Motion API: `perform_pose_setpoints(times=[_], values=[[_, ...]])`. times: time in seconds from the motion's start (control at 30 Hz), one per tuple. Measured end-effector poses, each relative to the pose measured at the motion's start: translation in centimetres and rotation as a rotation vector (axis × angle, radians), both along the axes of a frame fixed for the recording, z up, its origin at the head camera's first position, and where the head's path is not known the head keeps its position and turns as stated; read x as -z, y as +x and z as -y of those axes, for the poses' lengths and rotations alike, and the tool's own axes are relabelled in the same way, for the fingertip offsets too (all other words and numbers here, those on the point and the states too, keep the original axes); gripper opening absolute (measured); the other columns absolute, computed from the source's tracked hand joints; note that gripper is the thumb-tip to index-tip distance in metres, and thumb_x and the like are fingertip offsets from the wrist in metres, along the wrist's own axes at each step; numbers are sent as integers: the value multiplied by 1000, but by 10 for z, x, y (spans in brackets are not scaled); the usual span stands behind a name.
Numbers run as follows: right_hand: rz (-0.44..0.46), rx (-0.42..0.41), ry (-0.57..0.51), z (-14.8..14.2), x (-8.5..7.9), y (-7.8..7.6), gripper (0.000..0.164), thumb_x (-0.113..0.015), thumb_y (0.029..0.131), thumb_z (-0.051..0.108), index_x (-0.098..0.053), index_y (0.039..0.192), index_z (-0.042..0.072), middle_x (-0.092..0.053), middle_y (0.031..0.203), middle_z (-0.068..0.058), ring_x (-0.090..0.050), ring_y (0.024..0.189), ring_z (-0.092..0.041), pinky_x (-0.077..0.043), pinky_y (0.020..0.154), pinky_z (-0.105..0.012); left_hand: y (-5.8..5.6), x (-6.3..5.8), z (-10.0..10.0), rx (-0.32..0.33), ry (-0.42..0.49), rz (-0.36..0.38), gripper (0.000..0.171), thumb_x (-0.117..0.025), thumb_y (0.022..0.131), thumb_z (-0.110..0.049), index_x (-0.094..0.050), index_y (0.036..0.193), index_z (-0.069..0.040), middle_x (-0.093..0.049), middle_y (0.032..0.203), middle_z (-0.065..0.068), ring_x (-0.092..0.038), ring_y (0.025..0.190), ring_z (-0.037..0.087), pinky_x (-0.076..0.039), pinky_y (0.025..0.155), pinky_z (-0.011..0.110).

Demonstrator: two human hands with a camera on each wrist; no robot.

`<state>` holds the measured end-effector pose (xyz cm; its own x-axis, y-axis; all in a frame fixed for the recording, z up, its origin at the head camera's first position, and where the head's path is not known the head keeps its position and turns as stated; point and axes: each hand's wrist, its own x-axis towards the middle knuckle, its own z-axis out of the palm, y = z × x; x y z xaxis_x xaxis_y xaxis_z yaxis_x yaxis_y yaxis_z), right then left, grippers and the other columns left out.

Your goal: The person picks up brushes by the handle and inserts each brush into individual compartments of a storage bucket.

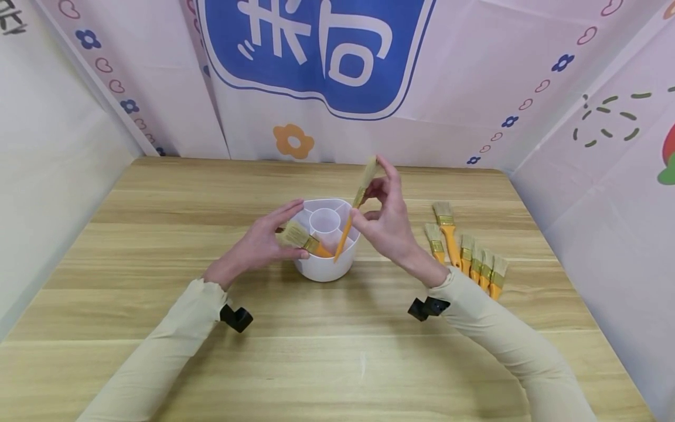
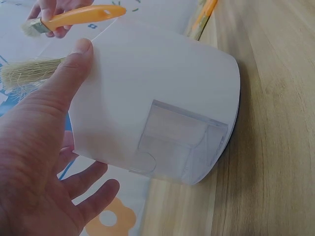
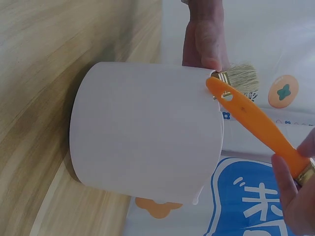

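Observation:
A white round container (image 1: 323, 271) with inner dividers and a central cup stands on the table. My left hand (image 1: 259, 239) grips its left side, thumb on the near wall and fingers toward the far side. One paintbrush (image 1: 297, 235) leans inside, bristles sticking out over the rim beside that hand. Between thumb and fingers, my right hand (image 1: 389, 220) pinches another paintbrush (image 3: 261, 125) by its lower bristle end and handle. That brush is tilted bristles up, and its orange handle tip points down at the container's right rim.
Several more paintbrushes (image 1: 466, 249) with orange handles lie on the wooden table (image 1: 316, 363) to the right, partly behind my right forearm. A printed cloth (image 1: 448, 105) hangs behind the table. A clear pocket (image 2: 182, 140) is on the container's wall.

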<state>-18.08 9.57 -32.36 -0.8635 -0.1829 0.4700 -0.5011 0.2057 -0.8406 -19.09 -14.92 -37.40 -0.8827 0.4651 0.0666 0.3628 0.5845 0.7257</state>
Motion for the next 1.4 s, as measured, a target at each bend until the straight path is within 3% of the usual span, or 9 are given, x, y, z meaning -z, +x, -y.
perform_pose_setpoints(times=[0.3,0.6,0.93,1.1,1.4], values=[[-36,20,-84,-1,3,-4,86,-59,73,-12,-18,144,11,-48,98,-13,-53,86,-15,-55,57,-19,0,1,-1,-12,11,20,97,-81,69,-37,-28,148,-16,-21,157,0,-27,142,27,-43,103,50],[-140,14,138,8,23,-2,84,-62,71,-13,-21,142,7,-50,93,-20,-57,82,-25,-56,56,-21,0,2,0,-10,19,17,97,-81,69,-38,-29,148,-16,-20,157,-2,-28,142,27,-43,103,50],[-404,14,368,15,36,3,77,-65,72,-12,-25,137,1,-48,95,-18,-55,82,-22,-57,61,-21,-1,3,0,-10,12,-1,96,-81,70,-37,-29,147,-16,-21,157,0,-30,141,28,-43,102,50],[-444,26,468,16,42,7,77,-68,72,-10,-27,136,1,-48,97,-18,-57,80,-24,-57,66,-28,0,2,-1,-6,14,0,95,-81,70,-36,-29,147,-16,-21,157,-2,-31,140,28,-43,102,50],[-517,55,581,19,47,9,77,-71,71,-4,-30,134,7,-52,102,-16,-55,76,-20,-51,58,-23,0,2,-1,-3,20,3,95,-80,71,-36,-28,148,-17,-21,157,3,-29,140,30,-43,102,51]])
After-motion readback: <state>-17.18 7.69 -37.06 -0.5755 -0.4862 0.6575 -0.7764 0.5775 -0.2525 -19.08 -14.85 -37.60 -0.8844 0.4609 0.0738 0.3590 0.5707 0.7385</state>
